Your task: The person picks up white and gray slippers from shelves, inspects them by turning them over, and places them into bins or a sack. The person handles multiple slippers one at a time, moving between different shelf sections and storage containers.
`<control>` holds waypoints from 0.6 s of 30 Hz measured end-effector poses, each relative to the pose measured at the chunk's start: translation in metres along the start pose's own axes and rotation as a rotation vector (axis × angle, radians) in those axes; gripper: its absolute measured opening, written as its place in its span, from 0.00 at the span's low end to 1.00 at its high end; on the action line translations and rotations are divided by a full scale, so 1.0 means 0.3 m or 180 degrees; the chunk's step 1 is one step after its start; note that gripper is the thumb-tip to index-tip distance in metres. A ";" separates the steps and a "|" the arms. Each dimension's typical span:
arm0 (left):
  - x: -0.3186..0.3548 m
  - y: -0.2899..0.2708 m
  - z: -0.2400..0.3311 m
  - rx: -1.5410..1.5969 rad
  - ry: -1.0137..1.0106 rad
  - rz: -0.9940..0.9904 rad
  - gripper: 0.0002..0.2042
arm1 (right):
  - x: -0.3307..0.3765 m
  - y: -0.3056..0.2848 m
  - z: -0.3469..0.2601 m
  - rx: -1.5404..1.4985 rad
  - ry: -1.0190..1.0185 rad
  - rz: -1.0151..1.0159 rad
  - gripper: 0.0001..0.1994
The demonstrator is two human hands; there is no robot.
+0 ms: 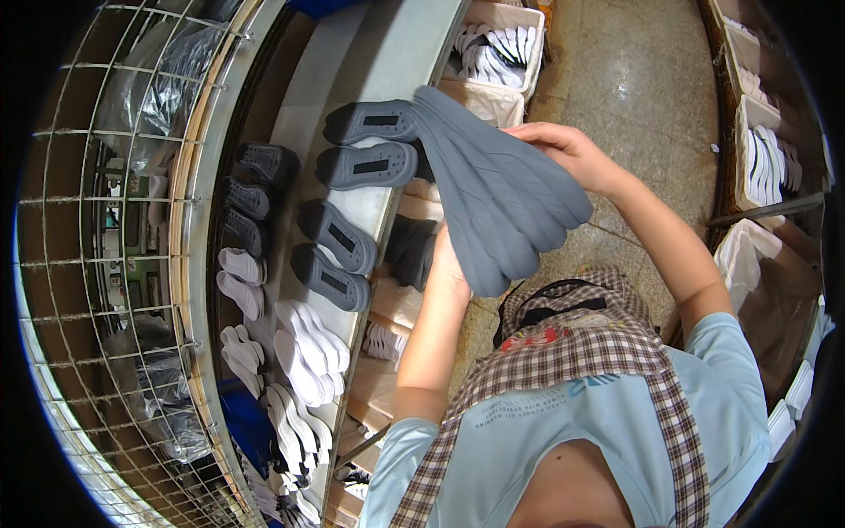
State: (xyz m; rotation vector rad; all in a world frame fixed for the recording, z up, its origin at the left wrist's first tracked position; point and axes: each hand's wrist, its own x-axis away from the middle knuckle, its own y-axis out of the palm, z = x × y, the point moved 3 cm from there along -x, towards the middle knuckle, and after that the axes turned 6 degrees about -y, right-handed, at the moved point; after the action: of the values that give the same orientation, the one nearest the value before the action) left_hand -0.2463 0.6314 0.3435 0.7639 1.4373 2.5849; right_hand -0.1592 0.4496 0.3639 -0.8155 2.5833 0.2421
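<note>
A fanned-out stack of several grey shoe soles (506,198) is held up in front of my chest. My left hand (447,266) grips its lower left side, with the fingers mostly hidden behind the soles. At the upper right edge my right hand (568,151) is closed on the stack, thumb and fingers along the rim. Just left of the stack, two pairs of grey soles lie on a metal shelf (339,66), among them one grey sole with a black rectangular inset (368,165). White soles (310,352) are piled nearer me on that shelf.
Dark soles (249,198) and white pairs sit on a strip further left, beside a wire mesh guard (132,238). White-lined bins of soles stand beyond the shelf (528,75) and along the right side (746,163). A tiled floor (634,79) runs between.
</note>
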 end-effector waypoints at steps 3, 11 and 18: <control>0.015 -0.014 0.009 -0.0508 0.0171 0.0138 0.20 | 0.073 -0.011 -0.007 -0.1403 0.1230 0.0003 0.19; 0.033 -0.068 0.008 0.0045 -0.0073 0.0004 0.22 | 0.164 0.053 -0.031 -0.1512 0.1146 0.0114 0.33; 0.045 -0.066 -0.001 -0.0711 0.0304 0.0318 0.20 | 0.194 0.108 -0.039 -0.1290 0.0843 0.0169 0.33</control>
State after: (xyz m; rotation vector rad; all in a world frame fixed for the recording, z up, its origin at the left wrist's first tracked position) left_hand -0.2614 0.6462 0.3323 0.7072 1.1310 2.8302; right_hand -0.2251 0.4432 0.3502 -0.9724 2.8508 0.7378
